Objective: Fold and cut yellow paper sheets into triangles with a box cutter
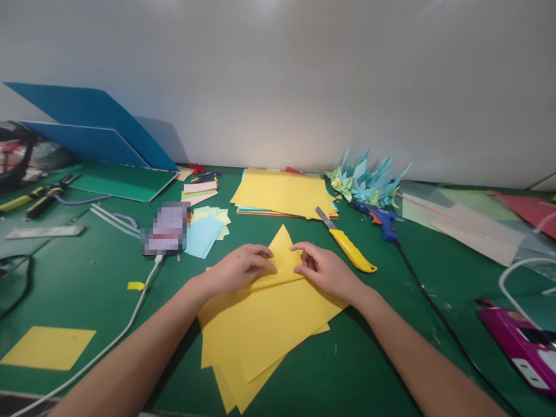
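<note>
A yellow sheet of paper (284,260), partly folded, lies between my hands on top of more yellow sheets (273,324), with a pointed corner facing away from me. My left hand (245,266) grips its left side with bent fingers. On the other side my right hand (324,267) holds it too, thumb and forefinger curled over the paper. Beyond the right hand lies a yellow utility knife (351,249), its blade out and reaching the paper stack (280,194) at the back.
A blue glue gun (384,223) lies right, near blue paper flowers (367,176). Left are a cabled phone (166,229), small coloured papers (204,231), pliers (46,197) and blue boards (99,133). A yellow piece (47,347) lies front left, a magenta power strip (516,341) front right.
</note>
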A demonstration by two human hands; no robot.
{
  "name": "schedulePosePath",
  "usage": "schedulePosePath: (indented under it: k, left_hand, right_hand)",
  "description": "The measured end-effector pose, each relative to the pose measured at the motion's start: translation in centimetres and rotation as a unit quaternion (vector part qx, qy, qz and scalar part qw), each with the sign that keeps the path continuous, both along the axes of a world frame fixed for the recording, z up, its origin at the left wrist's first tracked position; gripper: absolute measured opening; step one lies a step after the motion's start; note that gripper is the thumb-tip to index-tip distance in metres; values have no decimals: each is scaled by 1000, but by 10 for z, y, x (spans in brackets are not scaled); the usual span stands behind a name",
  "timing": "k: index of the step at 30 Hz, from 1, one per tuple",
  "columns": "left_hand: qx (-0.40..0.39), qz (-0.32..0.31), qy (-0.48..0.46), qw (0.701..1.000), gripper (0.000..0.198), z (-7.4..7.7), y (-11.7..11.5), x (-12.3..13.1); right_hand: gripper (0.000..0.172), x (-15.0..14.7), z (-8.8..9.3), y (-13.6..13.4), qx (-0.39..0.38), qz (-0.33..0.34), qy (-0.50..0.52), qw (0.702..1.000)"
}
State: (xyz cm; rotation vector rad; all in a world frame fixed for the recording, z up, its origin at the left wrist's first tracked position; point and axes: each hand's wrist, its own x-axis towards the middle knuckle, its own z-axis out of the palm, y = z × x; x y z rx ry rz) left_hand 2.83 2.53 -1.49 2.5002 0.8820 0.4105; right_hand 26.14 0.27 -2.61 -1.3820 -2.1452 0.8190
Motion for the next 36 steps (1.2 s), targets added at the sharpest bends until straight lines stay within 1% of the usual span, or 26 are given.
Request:
schedulePosePath:
  k: [4, 11, 14, 17, 18, 19, 21, 24, 27, 29, 31, 36]
  left_hand:
    - [-1, -4, -3, 1000, 25, -1, 1, 0]
    - [-5, -9, -1, 1000, 26, -1, 1, -1]
    - [-8, -8, 3, 1000, 26, 1, 0, 0]
    - [-6, -6, 1, 1000, 26, 1, 1, 0]
    - [-6, -6, 0, 1000, 26, 1, 1, 0]
    - [-6, -6, 0, 1000, 26, 0, 1, 0]
    - [-8, -5, -2, 1000, 26, -1, 1, 0]
    - [-13, -3, -4, 1000, 27, -1, 0, 0]
    - [-16, -1, -7, 1000, 26, -1, 0, 0]
    - [-17, 1, -9, 1000, 26, -1, 0, -1]
    - [-19, 1, -11, 1000, 26, -2, 1, -1]
    - [-25, -2, -12, 1000, 24, -5, 2, -2]
  right_hand:
    - [38, 4, 2, -1, -17, 9, 26, 999]
    - [37, 9, -1, 2, -39, 11, 57, 998]
    - [27, 11, -1, 3, -50, 8, 73, 996]
    - [7, 13, -1, 3, -42, 13, 67, 997]
    - [2, 13, -1, 3, -26, 25, 60, 998]
    - [6, 14, 0, 3, -1, 41, 52, 998]
    - [14, 13, 0, 1, 75, 91, 36, 992]
    - [20, 9, 1, -3, 204, 177, 6, 963]
    - [24, 4, 1, -6, 289, 225, -35, 930]
    - [25, 3, -1, -6, 322, 236, -64, 915]
    - [27, 1, -3, -6, 337, 241, -87, 906]
    - [26, -3, -6, -7, 333, 254, -123, 900]
